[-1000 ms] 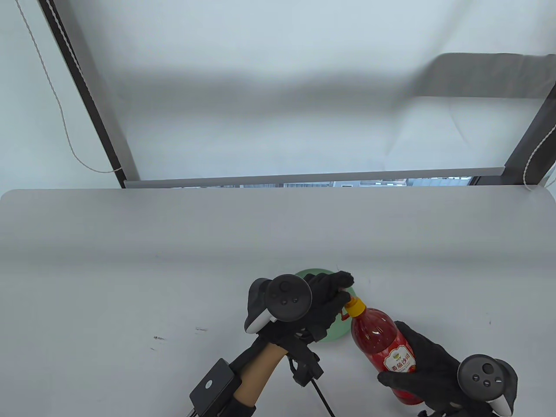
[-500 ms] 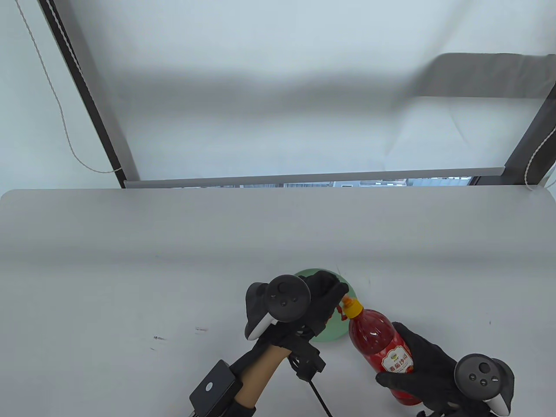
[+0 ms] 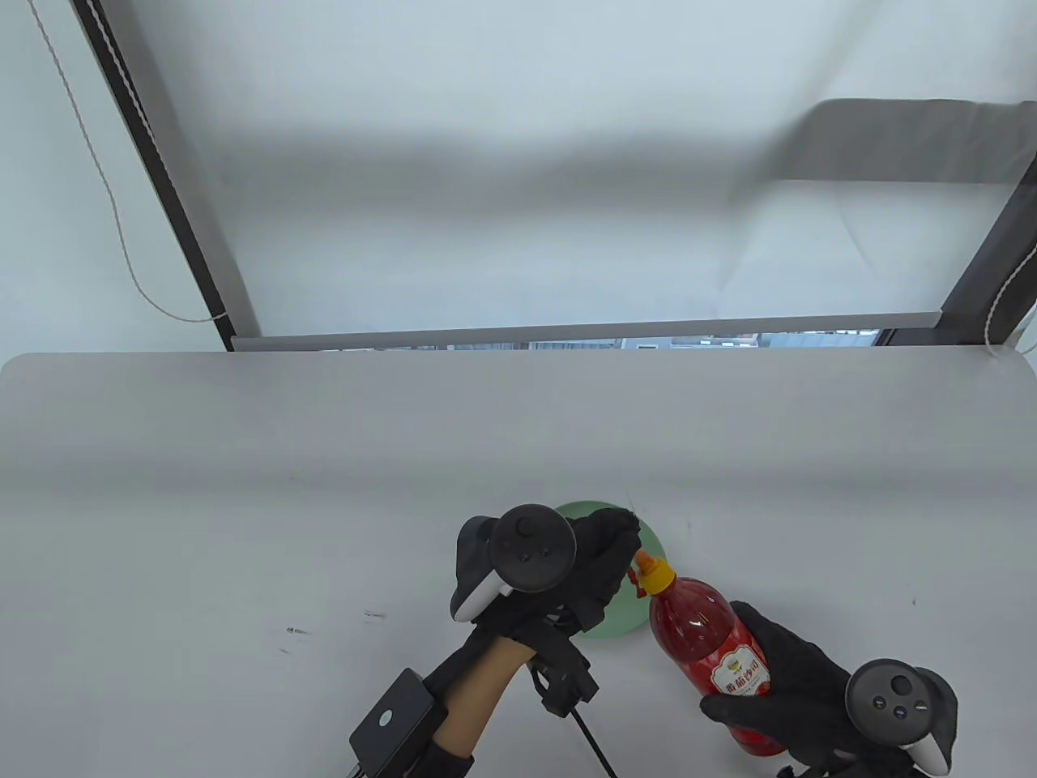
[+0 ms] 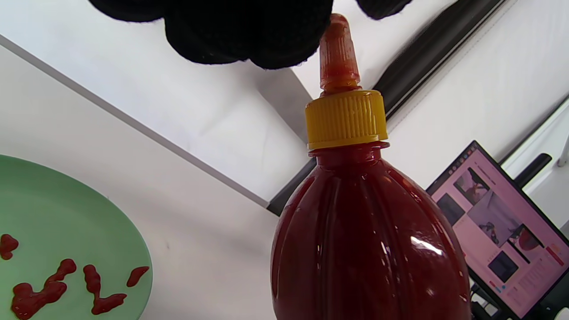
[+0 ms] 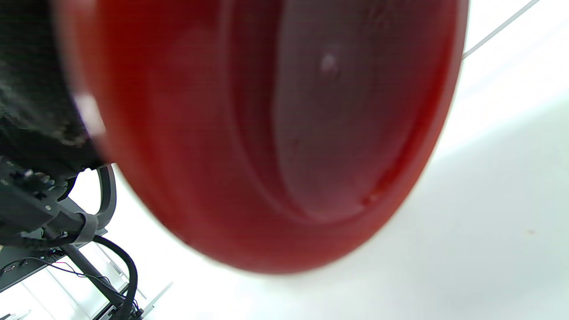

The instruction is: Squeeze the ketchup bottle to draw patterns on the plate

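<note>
The right hand (image 3: pixel 798 689) is holding the full ketchup bottle (image 3: pixel 709 648) beside the green plate (image 4: pixel 53 222) carrying red squiggles (image 4: pixel 66 284), while the left hand's (image 3: pixel 567 567) grip is unclear.

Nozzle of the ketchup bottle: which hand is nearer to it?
Left. The left hand has its fingertips right at the nozzle tip, above the plate. The right hand grips the bottle low on its body, far from the nozzle.

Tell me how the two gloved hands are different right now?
The right hand grips the ketchup bottle around its body; the left hand holds no bottle, its fingers at the nozzle tip. The left hand hangs over the green plate; the right sits beside it. Both wear black gloves with trackers.
</note>
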